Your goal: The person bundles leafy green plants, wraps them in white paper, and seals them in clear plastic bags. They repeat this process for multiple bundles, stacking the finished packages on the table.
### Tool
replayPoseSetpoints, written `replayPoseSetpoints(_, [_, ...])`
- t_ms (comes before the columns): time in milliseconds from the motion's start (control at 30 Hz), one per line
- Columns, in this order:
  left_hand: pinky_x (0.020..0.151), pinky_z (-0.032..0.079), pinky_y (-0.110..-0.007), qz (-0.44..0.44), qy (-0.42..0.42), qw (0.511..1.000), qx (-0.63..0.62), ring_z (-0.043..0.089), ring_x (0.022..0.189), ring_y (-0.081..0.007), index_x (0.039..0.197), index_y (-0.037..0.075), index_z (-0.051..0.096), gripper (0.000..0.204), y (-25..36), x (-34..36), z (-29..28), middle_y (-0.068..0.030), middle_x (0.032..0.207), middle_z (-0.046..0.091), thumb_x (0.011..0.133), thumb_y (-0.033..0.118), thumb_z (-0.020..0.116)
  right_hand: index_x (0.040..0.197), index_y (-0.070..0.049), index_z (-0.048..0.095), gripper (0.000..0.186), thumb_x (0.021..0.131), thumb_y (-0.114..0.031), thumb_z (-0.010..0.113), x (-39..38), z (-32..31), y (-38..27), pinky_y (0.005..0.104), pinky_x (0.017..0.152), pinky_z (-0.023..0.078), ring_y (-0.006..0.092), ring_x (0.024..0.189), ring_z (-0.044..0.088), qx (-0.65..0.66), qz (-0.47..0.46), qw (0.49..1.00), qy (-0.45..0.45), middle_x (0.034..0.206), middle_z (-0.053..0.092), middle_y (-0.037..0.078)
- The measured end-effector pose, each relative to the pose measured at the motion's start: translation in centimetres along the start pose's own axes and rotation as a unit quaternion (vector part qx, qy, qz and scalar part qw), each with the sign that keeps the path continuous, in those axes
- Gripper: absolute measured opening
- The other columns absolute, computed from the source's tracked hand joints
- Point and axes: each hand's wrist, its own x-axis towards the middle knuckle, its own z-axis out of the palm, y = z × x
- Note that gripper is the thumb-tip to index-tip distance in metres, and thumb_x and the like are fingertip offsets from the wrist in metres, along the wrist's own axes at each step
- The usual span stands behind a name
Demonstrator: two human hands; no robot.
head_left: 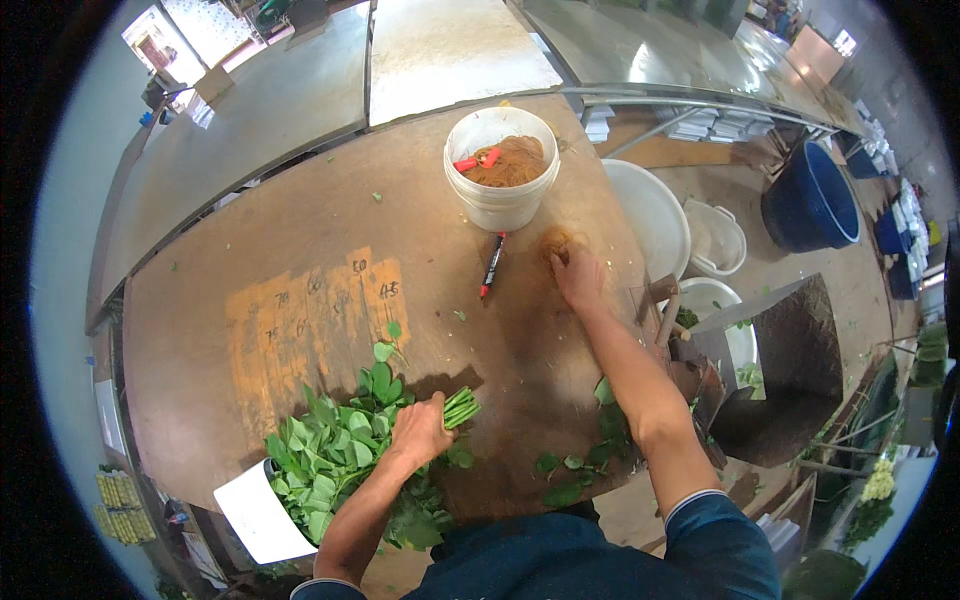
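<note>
My left hand (pixel 423 428) is closed round the cut green stems (pixel 462 407) of a leafy bunch (pixel 350 440) lying along the lower left of the wooden table (pixel 180 350); a white sleeve (pixel 255 515) wraps its leafy end. Farther up on the right, my right hand (pixel 575 268) has its fingers pinched at a small heap of tan rubber bands (pixel 555 240); whether it holds any is hard to make out. A red-and-black marker (pixel 492 262) lies left of that hand, below a white bucket (pixel 500 205) full of rubber bands with red objects on top.
Loose leaves (pixel 565 480) lie near my right forearm. Off the table's right side are white tubs (pixel 715 235), a blue bin (pixel 805 200) and a dark angled metal piece (pixel 780 380). Metal-topped tables (pixel 460 45) stand beyond, with a distant person (pixel 778 20) at the far right.
</note>
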Motion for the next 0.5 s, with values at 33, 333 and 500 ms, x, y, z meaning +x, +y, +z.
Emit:
replayPoseSetpoints(33, [0.078, 0.054, -0.054, 0.001, 0.007, 1.0, -0.001, 0.069, 0.089, -0.0471, 0.101, -0.001, 0.057, 0.037, 0.1, 0.1, -0.4, -0.0282, 0.089, 0.071, 0.077, 0.017, 0.078, 0.096, -0.003, 0.073, 0.018, 0.089, -0.02, 0.072, 0.3, 0.6, 0.6, 0.0446, 0.076, 0.055, 0.0353, 0.086, 0.072, 0.025, -0.014, 0.999, 0.022, 0.09, 0.073, 0.02])
replayPoseSetpoints(333, [0.078, 0.055, -0.053, 0.017, 0.019, 1.0, -0.007, 0.069, 0.087, -0.0474, 0.103, -0.003, 0.057, 0.038, 0.0, 0.5, -2.0, -0.0285, 0.086, 0.07, 0.078, 0.017, 0.076, 0.097, -0.002, 0.071, 0.017, 0.092, -0.018, 0.073, -1.6, 0.9, 5.1, 0.0327, 0.061, 0.052, 0.0187, 0.067, 0.067, 0.387, -0.006, 0.917, 0.094, 0.078, 0.072, 0.008])
replayPoseSetpoints(500, [0.079, 0.053, -0.051, 0.015, 0.071, 0.996, -0.061, 0.067, 0.087, -0.0458, 0.099, 0.0, 0.059, 0.036, 2.0, -0.7, -4.8, -0.026, 0.084, 0.068, 0.073, 0.017, 0.076, 0.102, -0.003, 0.068, 0.017, 0.096, -0.017, 0.073, -11.3, -7.4, -1.6, 0.0215, 0.061, 0.047, 0.005, 0.067, 0.058, 0.548, 0.091, 0.822, -0.122, 0.076, 0.063, -0.003])
